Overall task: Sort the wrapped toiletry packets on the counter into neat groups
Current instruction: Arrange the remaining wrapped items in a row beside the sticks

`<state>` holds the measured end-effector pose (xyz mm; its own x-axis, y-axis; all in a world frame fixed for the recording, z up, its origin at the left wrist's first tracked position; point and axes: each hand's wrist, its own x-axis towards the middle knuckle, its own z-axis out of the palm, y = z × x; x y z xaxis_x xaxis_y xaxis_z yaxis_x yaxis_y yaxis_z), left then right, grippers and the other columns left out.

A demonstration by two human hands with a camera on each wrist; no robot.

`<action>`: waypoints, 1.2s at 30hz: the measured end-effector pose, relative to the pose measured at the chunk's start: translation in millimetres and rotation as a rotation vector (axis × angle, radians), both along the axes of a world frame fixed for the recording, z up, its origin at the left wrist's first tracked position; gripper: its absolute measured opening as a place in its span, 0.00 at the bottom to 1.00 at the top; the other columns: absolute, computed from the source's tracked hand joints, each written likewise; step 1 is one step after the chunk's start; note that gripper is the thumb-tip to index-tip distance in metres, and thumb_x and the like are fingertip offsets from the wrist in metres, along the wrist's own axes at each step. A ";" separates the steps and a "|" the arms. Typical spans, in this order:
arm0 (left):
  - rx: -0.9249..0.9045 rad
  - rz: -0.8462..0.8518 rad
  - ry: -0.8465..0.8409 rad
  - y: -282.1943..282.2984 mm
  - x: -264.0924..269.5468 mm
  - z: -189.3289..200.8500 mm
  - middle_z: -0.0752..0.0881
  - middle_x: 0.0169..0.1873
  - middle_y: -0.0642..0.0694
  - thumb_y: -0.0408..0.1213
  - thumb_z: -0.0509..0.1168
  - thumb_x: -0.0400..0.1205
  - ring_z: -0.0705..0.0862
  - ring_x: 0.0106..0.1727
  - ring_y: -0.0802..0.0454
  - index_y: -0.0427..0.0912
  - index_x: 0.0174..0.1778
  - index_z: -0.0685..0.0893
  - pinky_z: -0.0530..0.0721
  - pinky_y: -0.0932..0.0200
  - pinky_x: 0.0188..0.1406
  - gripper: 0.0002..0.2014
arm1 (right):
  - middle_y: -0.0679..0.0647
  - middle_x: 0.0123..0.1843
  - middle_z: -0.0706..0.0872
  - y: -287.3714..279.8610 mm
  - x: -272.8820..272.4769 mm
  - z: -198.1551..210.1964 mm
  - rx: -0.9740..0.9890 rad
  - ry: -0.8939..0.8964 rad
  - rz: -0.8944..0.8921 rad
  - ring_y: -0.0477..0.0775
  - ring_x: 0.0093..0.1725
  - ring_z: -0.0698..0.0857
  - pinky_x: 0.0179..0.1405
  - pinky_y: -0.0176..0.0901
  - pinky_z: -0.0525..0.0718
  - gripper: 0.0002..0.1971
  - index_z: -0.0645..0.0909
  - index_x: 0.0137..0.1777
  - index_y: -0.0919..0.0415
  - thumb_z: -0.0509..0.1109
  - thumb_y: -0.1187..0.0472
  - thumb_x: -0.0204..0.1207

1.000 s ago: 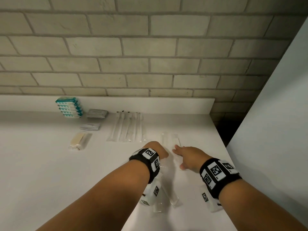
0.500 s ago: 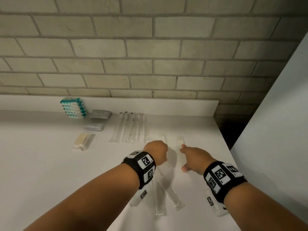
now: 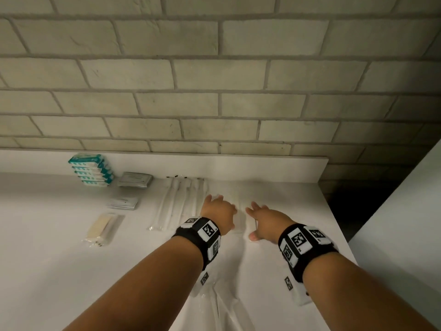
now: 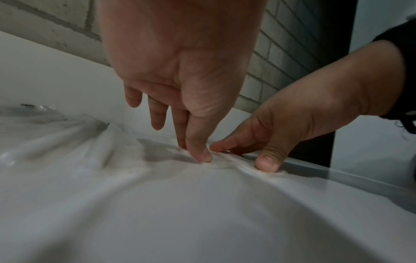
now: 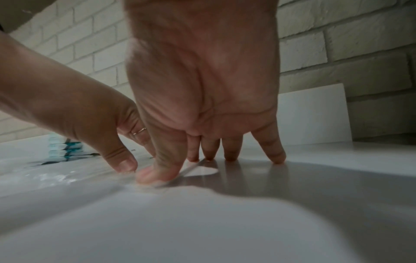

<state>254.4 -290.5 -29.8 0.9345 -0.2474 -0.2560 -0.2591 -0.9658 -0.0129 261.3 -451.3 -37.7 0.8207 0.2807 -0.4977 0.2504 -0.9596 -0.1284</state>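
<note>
Risk of slipping first: clear packets [image 3: 241, 218], pinned flat on the white surface [image 3: 59, 259] between the two hands, likely to slide over each other or ride onto the row of long wrapped packets [image 3: 177, 204] just to their left, if pushed unevenly. Could also end crooked through harder pressing on one side.

Left hand [image 3: 218, 211] spread, fingers straight, thumb pressing the film, nothing gripped. Right hand [image 3: 266, 219] also spread, thumb on the packet edge, fingertips down on the surface, holding nothing.

Compared with half a second earlier: both hands farther toward the wall, left fingers stretched out instead of curled, clear packets now close beside the row. Some loose packets [image 3: 226, 304] left behind near the front edge.
</note>
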 end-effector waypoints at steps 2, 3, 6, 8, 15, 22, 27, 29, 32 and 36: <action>0.009 -0.002 -0.001 1.9 12.8 0.0 0.73 0.77 0.51 0.48 0.64 0.82 0.56 0.84 0.47 0.53 0.78 0.72 0.44 0.43 0.82 0.26 | 0.45 0.87 0.39 3.2 15.3 -2.8 -0.002 0.009 0.008 0.55 0.86 0.49 0.78 0.67 0.64 0.45 0.44 0.85 0.47 0.71 0.48 0.76; 0.007 -0.003 0.000 3.1 17.6 -0.2 0.72 0.78 0.52 0.47 0.65 0.82 0.56 0.84 0.48 0.53 0.77 0.72 0.44 0.44 0.82 0.26 | 0.45 0.87 0.39 4.7 21.0 -3.1 -0.009 0.012 0.014 0.56 0.86 0.49 0.79 0.66 0.64 0.46 0.44 0.85 0.47 0.71 0.49 0.76; -0.038 0.010 0.012 7.0 26.6 -2.0 0.72 0.78 0.53 0.46 0.66 0.81 0.58 0.84 0.50 0.54 0.76 0.73 0.42 0.45 0.82 0.26 | 0.48 0.87 0.38 9.1 32.6 -2.1 -0.023 0.015 0.031 0.56 0.86 0.48 0.81 0.61 0.61 0.45 0.43 0.86 0.51 0.70 0.51 0.78; -0.071 0.024 0.012 8.9 29.0 -3.4 0.72 0.77 0.53 0.47 0.67 0.80 0.61 0.83 0.51 0.55 0.76 0.74 0.43 0.46 0.82 0.26 | 0.49 0.87 0.39 10.4 34.7 -0.6 -0.018 0.003 0.039 0.56 0.86 0.49 0.81 0.60 0.61 0.44 0.44 0.86 0.52 0.69 0.51 0.78; -0.080 0.035 -0.001 7.1 25.8 -1.1 0.80 0.69 0.51 0.45 0.66 0.79 0.73 0.75 0.49 0.55 0.69 0.80 0.51 0.44 0.80 0.20 | 0.58 0.77 0.68 18.5 -26.8 35.8 0.328 -0.195 -0.184 0.62 0.69 0.78 0.63 0.51 0.79 0.34 0.63 0.79 0.54 0.69 0.45 0.77; 0.003 0.018 0.048 4.4 25.4 3.0 0.74 0.75 0.50 0.42 0.64 0.82 0.67 0.78 0.48 0.52 0.75 0.75 0.48 0.43 0.82 0.23 | 0.58 0.56 0.82 64.7 -139.6 46.9 0.044 0.139 0.243 0.62 0.51 0.86 0.43 0.48 0.82 0.34 0.65 0.67 0.57 0.79 0.48 0.68; 0.043 0.004 0.008 1.6 17.2 -3.0 0.73 0.76 0.46 0.37 0.58 0.83 0.63 0.81 0.46 0.47 0.77 0.72 0.52 0.42 0.82 0.23 | 0.60 0.59 0.85 44.6 -113.1 47.4 0.058 0.177 0.082 0.59 0.52 0.84 0.43 0.46 0.80 0.28 0.66 0.73 0.64 0.72 0.63 0.75; 0.048 -0.002 0.006 1.6 16.6 -4.8 0.71 0.78 0.46 0.36 0.58 0.84 0.57 0.84 0.46 0.47 0.79 0.69 0.50 0.41 0.82 0.25 | 0.59 0.57 0.85 31.6 -104.4 51.3 0.059 0.076 0.109 0.58 0.49 0.83 0.43 0.45 0.80 0.17 0.75 0.65 0.63 0.63 0.67 0.77; 0.049 0.003 0.032 1.9 17.9 -5.8 0.68 0.80 0.46 0.34 0.59 0.83 0.51 0.85 0.46 0.47 0.80 0.66 0.46 0.40 0.83 0.27 | 0.60 0.58 0.81 17.7 -98.5 52.1 0.011 -0.009 0.184 0.60 0.51 0.82 0.50 0.51 0.83 0.13 0.78 0.60 0.64 0.59 0.67 0.78; 0.033 0.010 0.016 1.6 16.7 -6.6 0.69 0.79 0.47 0.34 0.58 0.84 0.52 0.85 0.46 0.47 0.80 0.67 0.47 0.40 0.83 0.26 | 0.57 0.60 0.76 14.4 -113.2 43.5 -0.051 0.063 0.250 0.58 0.48 0.79 0.41 0.47 0.76 0.23 0.70 0.66 0.57 0.72 0.55 0.74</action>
<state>271.1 -288.9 -36.4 0.9326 -0.2293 -0.2787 -0.2500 -0.9674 -0.0406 148.1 -436.9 5.8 0.6961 0.4440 -0.5642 0.4736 -0.8746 -0.1040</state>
